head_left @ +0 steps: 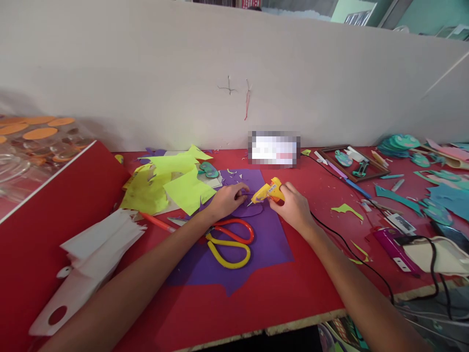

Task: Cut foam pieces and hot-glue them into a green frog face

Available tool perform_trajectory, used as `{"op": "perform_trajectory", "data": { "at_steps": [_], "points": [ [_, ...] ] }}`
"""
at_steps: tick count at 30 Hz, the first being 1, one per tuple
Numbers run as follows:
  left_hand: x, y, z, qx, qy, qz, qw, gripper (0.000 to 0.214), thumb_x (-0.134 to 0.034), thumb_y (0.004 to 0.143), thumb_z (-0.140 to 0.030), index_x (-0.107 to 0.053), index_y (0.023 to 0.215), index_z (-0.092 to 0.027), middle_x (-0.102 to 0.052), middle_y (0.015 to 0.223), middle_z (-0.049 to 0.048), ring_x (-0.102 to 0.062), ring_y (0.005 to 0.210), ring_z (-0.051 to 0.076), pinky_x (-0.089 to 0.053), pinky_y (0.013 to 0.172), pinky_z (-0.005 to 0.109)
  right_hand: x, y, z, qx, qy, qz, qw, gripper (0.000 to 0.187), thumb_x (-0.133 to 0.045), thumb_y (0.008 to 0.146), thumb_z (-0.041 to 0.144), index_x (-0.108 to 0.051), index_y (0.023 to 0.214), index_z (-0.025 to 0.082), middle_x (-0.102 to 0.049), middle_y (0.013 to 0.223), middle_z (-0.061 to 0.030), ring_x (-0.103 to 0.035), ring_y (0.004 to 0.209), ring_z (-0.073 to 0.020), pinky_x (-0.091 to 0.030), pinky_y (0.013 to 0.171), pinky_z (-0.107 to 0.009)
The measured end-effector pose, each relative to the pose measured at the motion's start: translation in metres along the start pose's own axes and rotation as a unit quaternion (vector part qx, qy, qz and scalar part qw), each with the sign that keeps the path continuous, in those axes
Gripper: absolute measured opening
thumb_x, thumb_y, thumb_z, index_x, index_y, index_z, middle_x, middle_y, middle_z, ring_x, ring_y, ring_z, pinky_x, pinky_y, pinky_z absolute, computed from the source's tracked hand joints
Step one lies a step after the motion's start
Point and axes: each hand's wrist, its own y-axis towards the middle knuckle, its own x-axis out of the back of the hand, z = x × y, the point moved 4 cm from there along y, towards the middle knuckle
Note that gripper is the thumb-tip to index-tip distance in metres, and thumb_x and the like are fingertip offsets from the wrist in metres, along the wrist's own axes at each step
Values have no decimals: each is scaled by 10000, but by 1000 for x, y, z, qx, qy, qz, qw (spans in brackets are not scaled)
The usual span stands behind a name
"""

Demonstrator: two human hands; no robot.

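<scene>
My right hand [293, 208] is closed round the handle of a yellow glue gun [270, 188], its nozzle pointing left and down. Close to that nozzle, my left hand [229, 200] pinches a small purple cut piece [246, 193], partly hidden by the fingers. A rounded purple cutout [249, 210] lies just below the fingertips. Both hands are above a large purple sheet [269, 239] with jagged edges. Scissors [230, 266] with one red and one yellow handle rest on the sheet, nearer to me, their blades partly under my left forearm.
Yellow-green sheets [188, 188] and a teal cutout [208, 169] lie left of the hands. White paper [98, 249] sits beside a red board [54, 215]. Rightward are a brown tray [377, 171], teal scraps [399, 198], a black cord [348, 234] and a magenta box [397, 252].
</scene>
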Motion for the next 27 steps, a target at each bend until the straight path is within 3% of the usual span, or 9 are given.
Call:
{"op": "perform_trajectory", "data": {
  "at_steps": [13,27],
  "points": [
    [1,0,-2,6,-1,5,1000,252,-592,878,-208,-686,1112,-210,-662,797,-1,-546,654,136,-345,606,247,-4,-1,5,8,-4,16,1000,256,-616,874,448,-563,863,198,-570,924,-49,-561,720,-181,-234,524,-289],
    [-2,-1,3,-10,2,3,1000,250,-576,880,-201,-681,1107,-207,-649,730,-11,-559,641,139,-347,589,242,0,-3,6,14,3,18,1000,200,-589,877,400,-556,846,206,-565,907,-55,-566,744,-200,-283,538,-291]
  ]
}}
